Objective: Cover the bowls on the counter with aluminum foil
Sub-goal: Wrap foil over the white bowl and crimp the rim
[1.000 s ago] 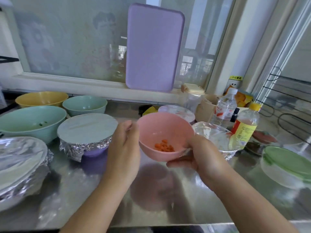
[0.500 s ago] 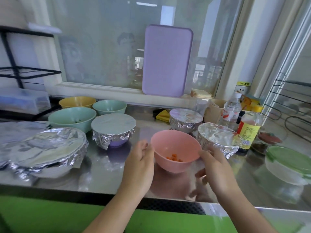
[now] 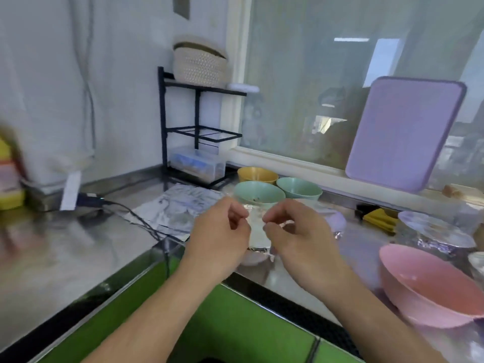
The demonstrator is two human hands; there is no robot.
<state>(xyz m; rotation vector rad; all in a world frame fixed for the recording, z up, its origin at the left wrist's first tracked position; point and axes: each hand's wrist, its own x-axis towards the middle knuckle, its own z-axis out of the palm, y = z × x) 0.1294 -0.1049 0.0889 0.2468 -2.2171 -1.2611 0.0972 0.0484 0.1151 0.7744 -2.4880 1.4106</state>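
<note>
- A steel counter [image 3: 78,247] runs across the middle of the frame and turns a corner at the left; a green cabinet front [image 3: 235,323] fills the bottom centre below its edge.
- A window [image 3: 327,87] takes up the upper right, with a purple cutting board [image 3: 403,134] leaning upright against it on the sill.
- A black wire rack [image 3: 199,132] stands in the counter's back corner, a woven basket [image 3: 200,61] on its top shelf and a clear plastic box [image 3: 197,163] at its foot.
- A loose sheet of foil [image 3: 178,208] lies flat on the counter left of centre, with a black cable [image 3: 136,218] crossing its near corner.
- A pink bowl [image 3: 429,286], uncovered, sits at the lower right near the counter's front edge; motion blur hides what is inside it.
- Behind the hands stand a yellow bowl [image 3: 258,174] and two green bowls [image 3: 258,192] [image 3: 298,188], all uncovered; the nearer green one holds a few dark bits.
- A foil-covered bowl [image 3: 258,242] shows between the hands, and another foil-covered bowl [image 3: 434,231] sits at the right.
- The left hand [image 3: 220,237] and right hand [image 3: 298,237] hang over the centre of the counter, fingers loosely curled, holding nothing that I can make out.
- Bare steel lies open at the left of the frame, in front of the foil sheet.
</note>
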